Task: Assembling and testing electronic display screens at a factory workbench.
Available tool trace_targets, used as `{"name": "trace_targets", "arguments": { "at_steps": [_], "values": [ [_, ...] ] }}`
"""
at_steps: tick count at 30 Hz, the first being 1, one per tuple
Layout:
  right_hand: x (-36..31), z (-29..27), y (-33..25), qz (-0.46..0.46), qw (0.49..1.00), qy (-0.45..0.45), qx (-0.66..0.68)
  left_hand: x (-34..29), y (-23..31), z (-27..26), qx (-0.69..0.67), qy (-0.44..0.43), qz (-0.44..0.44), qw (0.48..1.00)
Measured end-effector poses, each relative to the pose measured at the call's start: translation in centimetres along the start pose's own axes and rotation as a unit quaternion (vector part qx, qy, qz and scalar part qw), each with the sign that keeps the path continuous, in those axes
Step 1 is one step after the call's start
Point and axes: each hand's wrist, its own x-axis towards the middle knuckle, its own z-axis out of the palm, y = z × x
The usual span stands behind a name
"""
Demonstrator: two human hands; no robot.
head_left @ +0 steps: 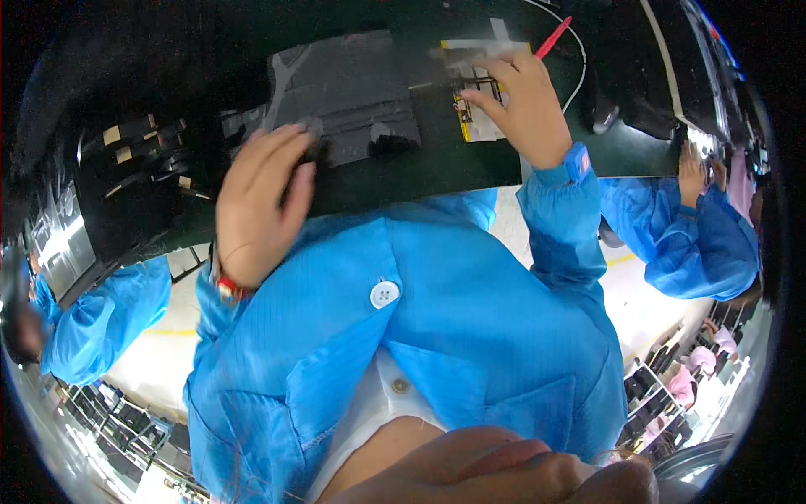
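My left hand point(264, 197) is in front of a black plastic sheet point(344, 101), its fingers loosely bent and slightly blurred, with the fingertips by the sheet's near left edge. Nothing shows in its grasp. My right hand point(529, 105) hovers over a flat white-and-yellow piece point(478, 130) bearing dark strips. Thumb and forefinger are apart above it. A thin dark pointed strip point(432, 85) extends leftward from between them; whether the fingers touch it is unclear. A red pen-like tool point(554, 38) lies beyond this hand, its lower end hidden.
Small tan and black parts point(124, 154) lie on the dark table at left. A white cable point(581, 63) curves past the right hand. Black objects point(604, 113) stand farther right. Co-workers in blue sleeves point(680, 239) sit on both sides.
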Motion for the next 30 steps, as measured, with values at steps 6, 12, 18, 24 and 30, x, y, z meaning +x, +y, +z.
{"name": "trace_targets", "arguments": {
  "at_steps": [6, 12, 18, 24, 30],
  "values": [
    [1.1, 0.1, 1.9, -0.136, 0.990, -0.023, -0.029, 8.4, 2.3, 6.4, -0.042, 0.020, 0.229, 0.972],
    [1.6, -2.9, 3.7, 0.102, 0.929, -0.279, 0.219, 12.9, 4.5, 10.0, -0.033, -0.072, 0.225, 0.971],
    [0.9, -2.5, 4.7, 0.171, 0.863, -0.284, 0.380, 11.6, 1.8, 9.1, -0.008, -0.050, 0.227, 0.973],
    [2.0, 0.0, 2.9, 0.128, 0.897, -0.247, 0.344, 11.0, 3.3, 8.2, 0.076, -0.016, 0.223, 0.972],
    [2.2, 1.3, 3.1, 0.103, 0.887, -0.211, 0.398, 11.5, 2.5, 10.7, 0.105, -0.022, 0.190, 0.976]
  ]
}}
